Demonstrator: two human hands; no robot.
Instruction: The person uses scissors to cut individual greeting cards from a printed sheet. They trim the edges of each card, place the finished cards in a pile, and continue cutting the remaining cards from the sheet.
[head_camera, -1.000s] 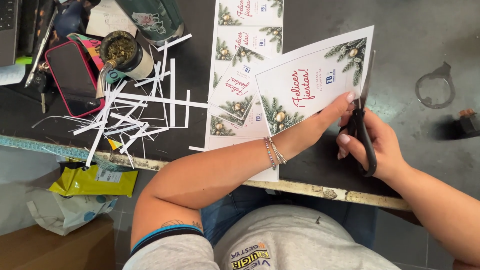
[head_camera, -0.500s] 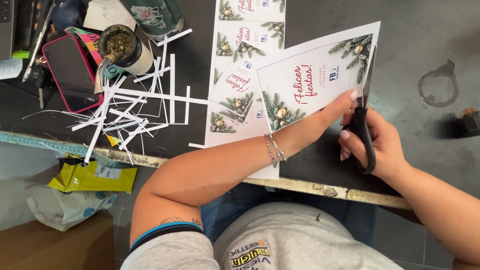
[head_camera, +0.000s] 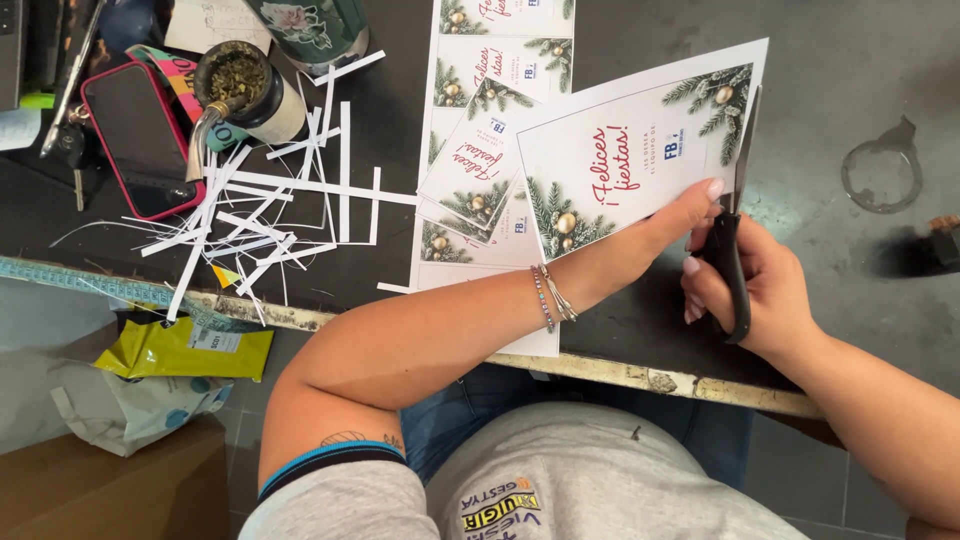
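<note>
My left hand (head_camera: 650, 235) gripped the lower edge of the printed card (head_camera: 640, 150), fingers pinched on it, holding it up off the dark table (head_camera: 850, 90). My right hand (head_camera: 760, 290) was clenched around the black handles of the scissors (head_camera: 735, 215), whose blades ran up along the card's right edge. Compared with 1 second before, the card sat a little higher and further right, and the blades lay closer along that edge, so I judged the trim of that side was under way, not finished. The uncut sheet of cards (head_camera: 500, 60) lay flat just beside and partly under the card. To the left, white paper strips (head_camera: 270, 210) lay scattered near a cup (head_camera: 245, 90) and a phone in a pink case (head_camera: 140, 140).
</note>
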